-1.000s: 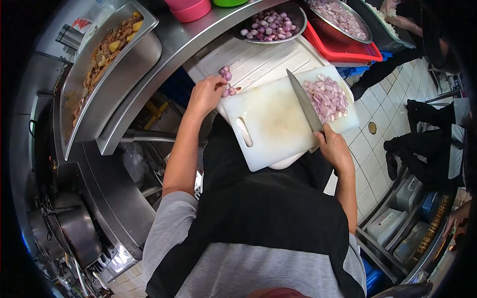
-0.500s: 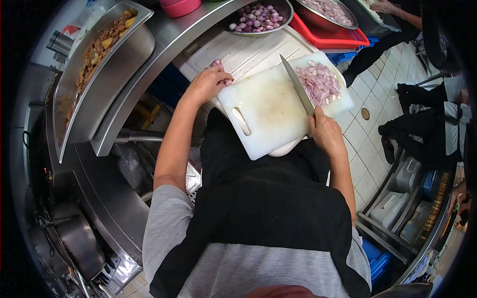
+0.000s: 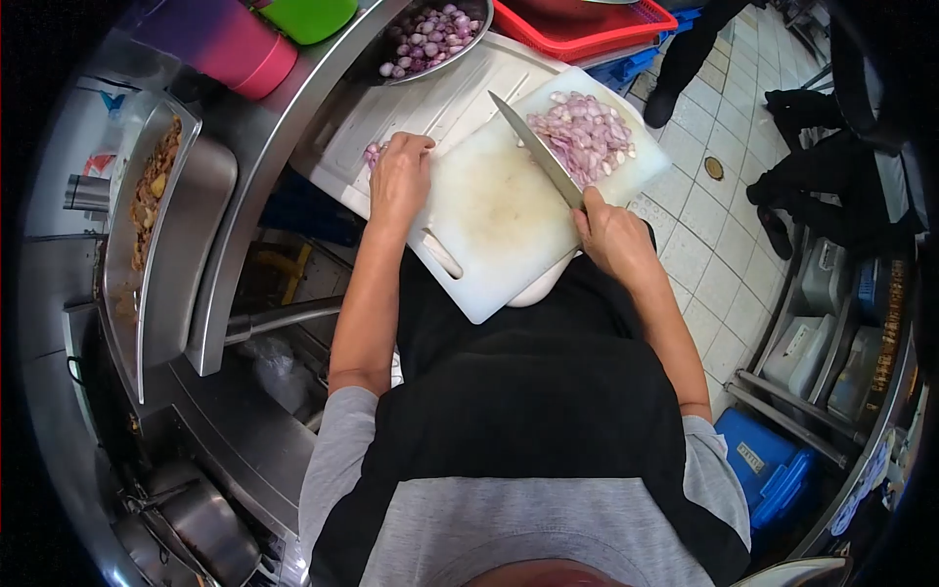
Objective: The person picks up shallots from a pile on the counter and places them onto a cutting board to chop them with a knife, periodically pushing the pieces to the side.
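Note:
My right hand is wrapped round the handle of a kitchen knife. Its broad blade slants up-left across the white cutting board. Beside the blade, at the board's far right, lies a pile of sliced shallots. My left hand is at the board's left edge with its fingers curled; what they hold, if anything, is hidden. A few peeled shallots show just left of that hand, on the white ribbed surface under the board.
A metal bowl of whole shallots stands beyond the board, beside a red basket. At left are a steel counter edge, a deep food pan and a pink container. Another person's dark-clad leg is on the tiled floor at right.
The view has shifted. My left hand has moved off the board's corner toward the loose shallots, and the ones seen under its fingers no longer show. My right hand keeps the knife beside the slices.

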Motion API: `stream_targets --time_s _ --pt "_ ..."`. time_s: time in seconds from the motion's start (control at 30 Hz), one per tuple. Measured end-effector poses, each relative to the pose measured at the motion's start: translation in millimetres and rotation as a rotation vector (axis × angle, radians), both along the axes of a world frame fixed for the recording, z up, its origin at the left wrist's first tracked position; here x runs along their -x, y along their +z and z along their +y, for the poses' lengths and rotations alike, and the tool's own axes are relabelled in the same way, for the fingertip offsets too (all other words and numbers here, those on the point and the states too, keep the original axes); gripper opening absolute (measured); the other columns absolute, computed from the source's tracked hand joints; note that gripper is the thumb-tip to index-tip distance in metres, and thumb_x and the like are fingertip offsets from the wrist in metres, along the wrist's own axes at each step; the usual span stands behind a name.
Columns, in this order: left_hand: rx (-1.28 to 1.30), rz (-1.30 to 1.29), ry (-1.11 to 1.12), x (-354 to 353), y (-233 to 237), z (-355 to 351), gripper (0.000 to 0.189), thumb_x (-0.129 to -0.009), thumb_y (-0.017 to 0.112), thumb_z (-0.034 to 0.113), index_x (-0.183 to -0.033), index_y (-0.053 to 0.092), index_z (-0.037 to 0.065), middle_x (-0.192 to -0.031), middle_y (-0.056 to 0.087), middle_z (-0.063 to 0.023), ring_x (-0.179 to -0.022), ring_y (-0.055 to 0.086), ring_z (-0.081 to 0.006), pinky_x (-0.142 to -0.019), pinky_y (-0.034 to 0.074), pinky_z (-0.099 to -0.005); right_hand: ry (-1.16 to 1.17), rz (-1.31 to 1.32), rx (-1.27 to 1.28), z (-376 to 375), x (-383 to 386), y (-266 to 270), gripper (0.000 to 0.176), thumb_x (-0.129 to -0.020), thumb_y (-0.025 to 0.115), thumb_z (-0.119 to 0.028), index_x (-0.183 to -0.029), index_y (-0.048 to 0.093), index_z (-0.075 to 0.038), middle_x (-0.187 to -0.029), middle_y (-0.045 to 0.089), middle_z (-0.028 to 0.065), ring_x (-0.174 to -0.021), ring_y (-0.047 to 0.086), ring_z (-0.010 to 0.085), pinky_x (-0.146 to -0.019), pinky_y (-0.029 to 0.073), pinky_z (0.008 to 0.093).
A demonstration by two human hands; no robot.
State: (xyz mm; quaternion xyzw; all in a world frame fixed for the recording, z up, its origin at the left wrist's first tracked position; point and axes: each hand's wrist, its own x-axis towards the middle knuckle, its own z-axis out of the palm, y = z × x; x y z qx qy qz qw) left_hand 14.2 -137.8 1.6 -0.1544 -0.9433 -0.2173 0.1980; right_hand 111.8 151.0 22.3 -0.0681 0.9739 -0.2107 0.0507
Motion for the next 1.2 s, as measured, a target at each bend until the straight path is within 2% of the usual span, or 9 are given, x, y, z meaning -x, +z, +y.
stream_targets --time_s 0.2,0.4,0.47,0.6,0.7,0.87,0.93,1.1,1.2 --pt "-0.178 -0.227 0.158 -5 24 -26 0.018 -0.089 0.058 0.004 -0.102 0.071 0.003 -0.098 0.070 -0.0165 -0.084 0.069 -0.0325 -0.078 0.053 -0.0400 0.008 0.018 0.031 3 1 -5 0.025 -0.097 0.055 -0.024 -0.099 0.047 -0.001 -0.075 0.066 0.0270 -0.072 0.066 0.0464 -0.065 0.052 0.0553" --pt "-0.229 -0.273 0.039 3 16 -22 0.023 -0.087 0.059 0.003 -0.106 0.071 0.004 -0.109 0.069 -0.0145 -0.088 0.069 -0.0324 -0.081 0.054 -0.0383 0.015 -0.007 0.013 2 4 -3 0.025 -0.097 0.056 -0.024 -0.098 0.047 -0.001 -0.075 0.066 0.0269 -0.072 0.066 0.0465 -0.065 0.052 0.0551" --pt "-0.136 -0.216 -0.046 19 8 -13 0.029 -0.085 0.062 0.002 -0.114 0.070 0.005 -0.116 0.067 -0.0132 -0.093 0.069 -0.0269 -0.084 0.053 -0.0339 0.009 -0.002 0.010 1 4 -2 0.025 -0.097 0.056 -0.024 -0.098 0.047 -0.001 -0.074 0.066 0.0269 -0.071 0.066 0.0464 -0.064 0.052 0.0550" --pt "0.028 -0.180 -0.123 41 3 5 0.032 -0.085 0.063 0.002 -0.116 0.069 0.008 -0.120 0.065 -0.0128 -0.098 0.067 -0.0305 -0.090 0.052 -0.0368 0.013 0.012 0.006 1 4 -2 0.025 -0.096 0.056 -0.024 -0.097 0.046 -0.001 -0.073 0.066 0.0270 -0.069 0.066 0.0460 -0.063 0.052 0.0548" --pt "0.172 -0.296 -0.151 51 -2 3 0.031 -0.084 0.064 0.003 -0.114 0.069 0.009 -0.119 0.066 -0.0123 -0.103 0.065 -0.0330 -0.093 0.049 -0.0380 0.003 0.015 0.016 1 4 -4 0.025 -0.096 0.056 -0.023 -0.096 0.046 -0.001 -0.072 0.066 0.0265 -0.068 0.066 0.0455 -0.062 0.052 0.0545" --pt "-0.052 -0.302 -0.027 25 19 23 0.014 -0.088 0.065 0.012 -0.099 0.069 0.005 -0.098 0.069 -0.0158 -0.090 0.067 -0.0342 -0.081 0.053 -0.0415 0.015 0.015 0.044 2 4 -3 0.025 -0.096 0.056 -0.022 -0.097 0.044 -0.001 -0.071 0.064 0.0267 -0.070 0.064 0.0471 -0.061 0.049 0.0560" --pt "-0.183 -0.407 -0.193 2 24 37 0.015 -0.089 0.066 0.016 -0.099 0.069 0.005 -0.092 0.070 -0.0150 -0.085 0.068 -0.0335 -0.078 0.053 -0.0416 0.021 0.005 0.048 1 4 -1 0.025 -0.097 0.055 -0.023 -0.097 0.044 -0.001 -0.071 0.064 0.0264 -0.070 0.064 0.0470 -0.062 0.049 0.0560" --pt "-0.102 -0.292 -0.377 -31 9 71 0.019 -0.087 0.071 0.016 -0.102 0.070 0.003 -0.092 0.070 -0.0120 -0.080 0.070 -0.0230 -0.074 0.055 -0.0349 0.088 0.074 -0.028 0 5 3 0.024 -0.096 0.056 -0.022 -0.095 0.048 0.000 -0.069 0.067 0.0211 -0.066 0.068 0.0400 -0.060 0.053 0.0502" --pt "-0.238 -0.356 -0.222 -35 5 80 0.020 -0.086 0.074 0.014 -0.102 0.070 0.002 -0.093 0.070 -0.0109 -0.077 0.069 -0.0217 -0.072 0.055 -0.0329 0.158 0.092 -0.040 1 -3 8 0.023 -0.096 0.055 -0.022 -0.096 0.047 -0.001 -0.068 0.066 0.0214 -0.065 0.066 0.0406 -0.057 0.052 0.0512"
